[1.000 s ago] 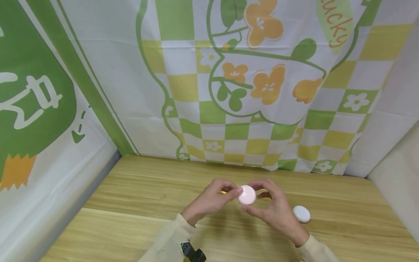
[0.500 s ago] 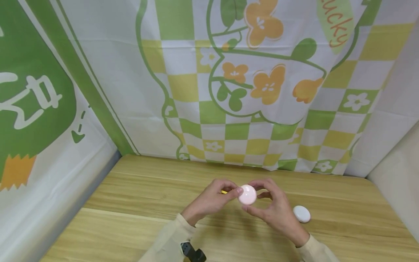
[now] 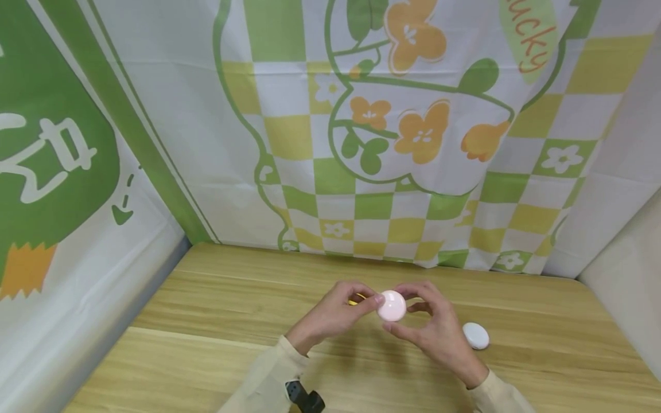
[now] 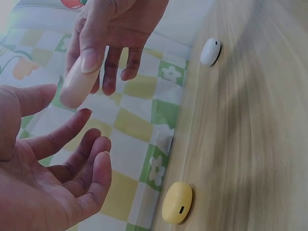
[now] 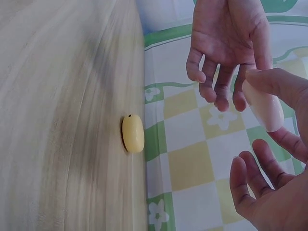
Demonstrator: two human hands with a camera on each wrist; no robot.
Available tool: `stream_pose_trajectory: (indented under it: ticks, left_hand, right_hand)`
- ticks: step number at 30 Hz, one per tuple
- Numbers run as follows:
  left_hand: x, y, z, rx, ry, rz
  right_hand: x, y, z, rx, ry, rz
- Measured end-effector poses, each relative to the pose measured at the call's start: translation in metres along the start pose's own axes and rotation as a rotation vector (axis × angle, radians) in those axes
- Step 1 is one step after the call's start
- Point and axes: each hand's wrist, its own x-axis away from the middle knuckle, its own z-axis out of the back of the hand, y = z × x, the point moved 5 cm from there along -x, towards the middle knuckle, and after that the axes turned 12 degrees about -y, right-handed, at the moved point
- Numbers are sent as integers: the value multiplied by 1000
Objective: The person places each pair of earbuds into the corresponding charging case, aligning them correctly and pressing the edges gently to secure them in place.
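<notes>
A glossy pink pebble-shaped case (image 3: 392, 306) is held up above the table between both hands. My left hand (image 3: 338, 310) pinches its left edge, with the thumb lying over the front face. From the right, my right hand (image 3: 431, 321) holds the rim, thumb below and index finger above. In the left wrist view the pink case (image 4: 77, 86) is seen edge-on, its side smooth. The other fingers of both hands are loosely bent. A yellow case (image 4: 177, 202) of similar shape, with a small dark slot, lies on the table, mostly hidden behind the left hand in the head view.
A white round case (image 3: 475, 336) lies on the wooden table (image 3: 232, 304), right of the right hand. Behind the table hangs a green and yellow checked cloth (image 3: 372, 206). A black device (image 3: 304, 397) is worn at the left sleeve.
The pink case has shifted very slightly to the right between the fingers. A little more of the yellow case shows past the left hand. Both hands stay nearly in place.
</notes>
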Motion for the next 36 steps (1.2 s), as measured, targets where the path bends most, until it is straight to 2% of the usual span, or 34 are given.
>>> stream_pose_trajectory:
  ticks: [12,18,25,36]
  left_hand:
    - [2,-6,9,-34,36,15]
    - [6,-8,12,-29,41,40]
    - [8,-12,14,-33,47,44]
    - [8,-16,14,-34,53,58]
  right_hand:
    - [0,12,2,3,6,-87]
    - [-1,28,4,49,12,-159]
    - [-1,46,2,51,-3,-250]
    - [-1,69,-4,97,-51,-336]
